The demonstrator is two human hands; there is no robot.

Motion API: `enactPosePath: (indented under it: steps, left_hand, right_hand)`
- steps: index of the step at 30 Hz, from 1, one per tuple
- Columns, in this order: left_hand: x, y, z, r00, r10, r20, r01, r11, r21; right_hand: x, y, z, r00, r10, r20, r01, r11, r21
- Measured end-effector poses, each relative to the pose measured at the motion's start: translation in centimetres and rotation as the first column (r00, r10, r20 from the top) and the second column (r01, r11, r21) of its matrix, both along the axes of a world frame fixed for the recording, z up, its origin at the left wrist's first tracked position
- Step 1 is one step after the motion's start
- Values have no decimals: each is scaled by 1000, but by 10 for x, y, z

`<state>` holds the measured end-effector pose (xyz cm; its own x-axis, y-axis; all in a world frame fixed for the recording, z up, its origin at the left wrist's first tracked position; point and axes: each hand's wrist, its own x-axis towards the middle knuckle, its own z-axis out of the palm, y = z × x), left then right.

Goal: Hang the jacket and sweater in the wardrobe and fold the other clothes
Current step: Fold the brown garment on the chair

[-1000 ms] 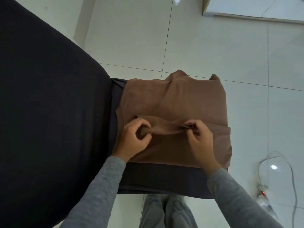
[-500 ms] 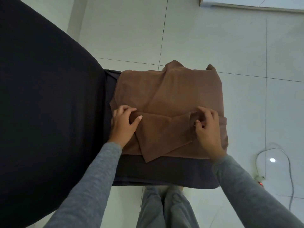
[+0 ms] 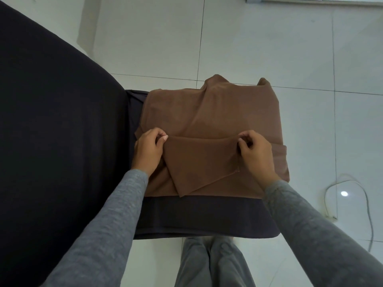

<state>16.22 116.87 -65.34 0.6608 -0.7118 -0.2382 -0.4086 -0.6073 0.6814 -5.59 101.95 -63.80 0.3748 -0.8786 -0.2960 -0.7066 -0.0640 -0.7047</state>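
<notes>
A brown garment (image 3: 209,112) lies partly folded on a dark folded cloth (image 3: 199,216) at the end of a black-covered surface. A brown flap (image 3: 199,162) is folded toward me over its near half, hanging in a point. My left hand (image 3: 148,150) pinches the flap's left corner between thumb and fingers. At the flap's right corner, my right hand (image 3: 256,154) pinches the fabric the same way. Both arms wear grey sleeves.
The black-covered surface (image 3: 51,131) fills the left side. White tiled floor (image 3: 248,48) lies beyond and to the right. A white cable (image 3: 350,195) loops on the floor at the right. My grey trouser legs (image 3: 209,264) stand below the cloth's near edge.
My hands have moved apart along the fold, spreading the bunched brown flap flat and taut; the flap now hangs down in a point over the near half.
</notes>
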Motion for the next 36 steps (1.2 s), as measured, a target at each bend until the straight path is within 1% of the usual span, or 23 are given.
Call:
enactPosePath:
  steps: [2, 3, 5, 7, 8, 9, 11, 12, 14, 17, 19, 21, 24, 26, 29, 32, 34, 36]
  left_hand:
    - [0, -3, -3, 1000, 14, 28, -14, 1000, -12]
    - [-1, -4, -3, 998, 51, 46, -50, 998, -26]
    - [-7, -2, 0, 978, 187, 96, -182, 982, -53]
    - [-17, 3, 8, 939, 325, 115, -318, 945, -71]
    - [-23, 6, 11, 926, 369, 84, -366, 929, -50]
    - [-28, 10, 14, 918, 394, 32, -395, 919, 5]
    - [-39, 14, 17, 907, 414, -77, -399, 904, 152]
    - [-42, 14, 18, 898, 425, -113, -399, 896, 194]
    - [-43, 13, 17, 856, 478, -196, -442, 874, 199]
    - [-34, 8, 11, 761, 546, -350, -518, 837, 178]
    - [-28, 5, 10, 735, 546, -402, -520, 834, 182]
    - [-24, 2, 13, 708, 543, -452, -527, 832, 175]
    - [-19, -8, 20, 582, 530, -616, -593, 796, 124]
    - [-14, -15, 22, 540, 521, -661, -618, 778, 108]
    - [-12, -21, 25, 527, 495, -691, -586, 800, 127]
    - [-14, -15, 29, 515, 447, -731, -472, 860, 193]
    - [-15, -10, 28, 530, 425, -734, -403, 888, 223]
    - [-14, -7, 25, 563, 428, -707, -397, 891, 223]
  right_hand:
    - [3, 1, 1, 997, -69, 37, 70, 997, -24]
    - [3, 3, 3, 992, -112, 52, 114, 993, -35]
    - [4, 11, 6, 980, -179, 84, 184, 982, -52]
    - [4, 24, 6, 974, -198, 111, 206, 977, -60]
    - [3, 30, 4, 974, -196, 117, 203, 977, -57]
    - [4, 36, 3, 973, -195, 122, 202, 979, -43]
    - [5, 44, 1, 967, -222, 121, 222, 975, 17]
    - [6, 47, 1, 963, -244, 113, 239, 969, 56]
    - [10, 48, 2, 964, -258, 68, 250, 962, 111]
    - [14, 42, 5, 979, -206, -4, 204, 969, 136]
    - [16, 35, 6, 977, -214, -1, 211, 962, 170]
    - [18, 27, 5, 962, -272, -7, 265, 934, 240]
    - [21, 17, 1, 928, -373, 14, 332, 841, 427]
    - [25, 15, 0, 893, -448, 35, 362, 764, 535]
    - [28, 19, 0, 848, -527, 47, 382, 671, 635]
    - [25, 30, 2, 829, -555, 67, 361, 623, 694]
    - [21, 37, 2, 820, -569, 57, 354, 584, 731]
    - [19, 43, 0, 812, -581, 59, 357, 573, 738]
